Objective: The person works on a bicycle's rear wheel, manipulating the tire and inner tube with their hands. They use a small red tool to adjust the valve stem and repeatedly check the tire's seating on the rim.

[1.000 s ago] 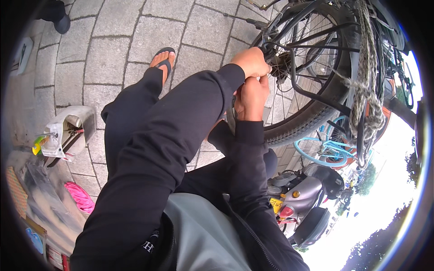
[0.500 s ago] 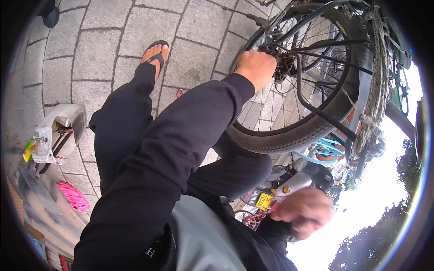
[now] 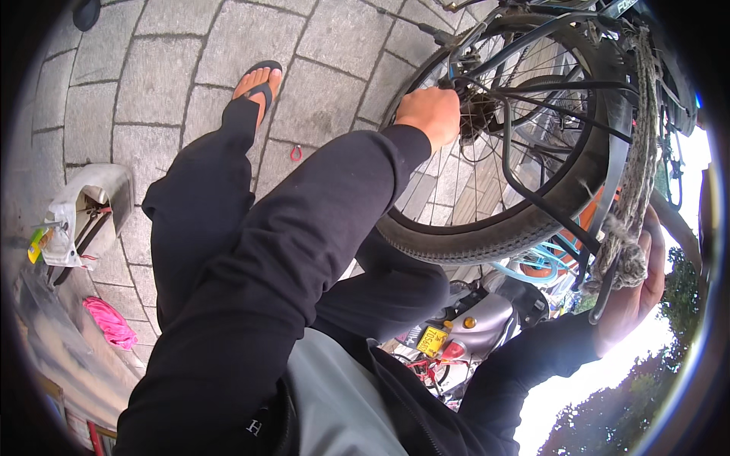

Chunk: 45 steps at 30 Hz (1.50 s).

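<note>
A bicycle's rear wheel (image 3: 487, 247) with a black tyre and spokes fills the upper right. My left hand (image 3: 429, 114) is closed in a fist at its hub, beside the sprockets; whatever the fingers hold is hidden under them. A black rear rack (image 3: 544, 213) extends over the wheel, and thick, knotted rope (image 3: 635, 152) is bound along its end. My right hand (image 3: 635, 292) is curled round the roped end of the rack, its fingers showing beyond the knot and its palm partly hidden.
On the paving at left lies a cut-open white plastic container (image 3: 99, 201) with tools in it. Near it is a pink cloth or bag (image 3: 110, 323). A small red loop (image 3: 296, 153) lies by my sandalled foot (image 3: 258, 87). A grey scooter (image 3: 479, 323) and a light-blue bicycle part (image 3: 544, 266) stand beyond the wheel.
My right hand has moved up and to the right, from in front of the scooter to the roped rack end. The left hand has stayed at the hub. The view has shifted slightly.
</note>
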Available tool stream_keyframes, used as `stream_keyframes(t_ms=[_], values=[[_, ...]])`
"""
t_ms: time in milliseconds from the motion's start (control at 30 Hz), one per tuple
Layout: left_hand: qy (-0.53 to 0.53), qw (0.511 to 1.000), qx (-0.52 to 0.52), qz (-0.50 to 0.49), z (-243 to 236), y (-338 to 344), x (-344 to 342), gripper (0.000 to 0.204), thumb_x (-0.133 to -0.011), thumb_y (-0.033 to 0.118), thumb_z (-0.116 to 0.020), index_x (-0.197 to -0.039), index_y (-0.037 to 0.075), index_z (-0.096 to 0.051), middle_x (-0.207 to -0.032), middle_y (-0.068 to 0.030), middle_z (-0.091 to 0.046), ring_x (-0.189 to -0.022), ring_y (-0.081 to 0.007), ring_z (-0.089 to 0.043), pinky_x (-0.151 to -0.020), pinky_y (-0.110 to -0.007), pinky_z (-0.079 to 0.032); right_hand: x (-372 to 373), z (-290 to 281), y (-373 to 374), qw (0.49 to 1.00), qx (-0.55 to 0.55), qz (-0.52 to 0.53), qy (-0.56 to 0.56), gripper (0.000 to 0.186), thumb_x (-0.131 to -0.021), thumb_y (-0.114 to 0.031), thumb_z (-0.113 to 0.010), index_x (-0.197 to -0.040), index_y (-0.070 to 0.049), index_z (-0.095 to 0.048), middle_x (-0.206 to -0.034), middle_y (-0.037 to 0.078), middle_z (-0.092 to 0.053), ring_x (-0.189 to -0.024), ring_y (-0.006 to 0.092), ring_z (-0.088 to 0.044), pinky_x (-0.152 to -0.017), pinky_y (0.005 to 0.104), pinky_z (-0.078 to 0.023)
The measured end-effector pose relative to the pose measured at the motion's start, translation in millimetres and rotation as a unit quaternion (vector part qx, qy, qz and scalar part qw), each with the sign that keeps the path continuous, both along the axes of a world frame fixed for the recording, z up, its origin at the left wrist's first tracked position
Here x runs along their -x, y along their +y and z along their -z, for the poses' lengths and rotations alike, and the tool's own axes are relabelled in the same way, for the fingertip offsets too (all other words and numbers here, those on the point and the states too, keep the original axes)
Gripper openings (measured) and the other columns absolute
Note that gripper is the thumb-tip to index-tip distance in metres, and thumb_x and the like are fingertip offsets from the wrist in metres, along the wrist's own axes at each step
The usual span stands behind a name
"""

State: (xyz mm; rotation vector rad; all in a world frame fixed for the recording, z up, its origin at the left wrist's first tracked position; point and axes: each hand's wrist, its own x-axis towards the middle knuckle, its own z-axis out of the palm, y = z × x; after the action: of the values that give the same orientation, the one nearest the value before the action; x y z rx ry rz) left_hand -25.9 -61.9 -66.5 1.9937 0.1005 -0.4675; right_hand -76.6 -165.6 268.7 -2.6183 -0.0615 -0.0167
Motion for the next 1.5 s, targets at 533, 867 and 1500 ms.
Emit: stream_keyframes(t_ms=[533, 867, 1500], values=[[-0.203, 0.973, -0.082, 0.074, -3, 0, -5, 0.021, -0.092, 0.014, -0.058, -0.094, 0.007, -0.078, -0.098, -0.0145, -0.078, -0.091, -0.0323, -0.077, -0.078, -0.044, -0.060, -4, 3, -9, 0.994, 0.092, -0.046, -0.022, 0.062, -0.106, -0.039, -0.056, -0.147, 0.006, -0.047, -0.127, 0.014, -0.068, -0.101, 0.0143, -0.068, -0.082, 0.0237, -0.052], [0.061, 0.991, 0.115, -0.038, 6, -8, 6, 0.027, -0.096, 0.025, -0.064, -0.102, 0.001, -0.075, -0.104, -0.0232, -0.075, -0.101, -0.0395, -0.073, -0.086, -0.048, -0.058, -5, -6, -24, 0.999, 0.047, -0.019, 0.015, 0.059, -0.106, -0.032, -0.057, -0.148, 0.007, -0.047, -0.138, 0.019, -0.063, -0.115, 0.0195, -0.065, -0.096, 0.0291, -0.052], [0.017, 0.994, 0.110, 0.005, 27, -14, 32, 0.026, -0.097, 0.022, -0.055, -0.099, -0.001, -0.067, -0.094, -0.0241, -0.073, -0.088, -0.0435, -0.072, -0.081, -0.053, -0.056, -8, -37, -63, 0.998, 0.014, 0.068, -0.006, 0.042, -0.106, -0.016, -0.058, -0.137, 0.012, -0.052, -0.127, 0.022, -0.066, -0.112, 0.0230, -0.066, -0.103, 0.0341, -0.051]])
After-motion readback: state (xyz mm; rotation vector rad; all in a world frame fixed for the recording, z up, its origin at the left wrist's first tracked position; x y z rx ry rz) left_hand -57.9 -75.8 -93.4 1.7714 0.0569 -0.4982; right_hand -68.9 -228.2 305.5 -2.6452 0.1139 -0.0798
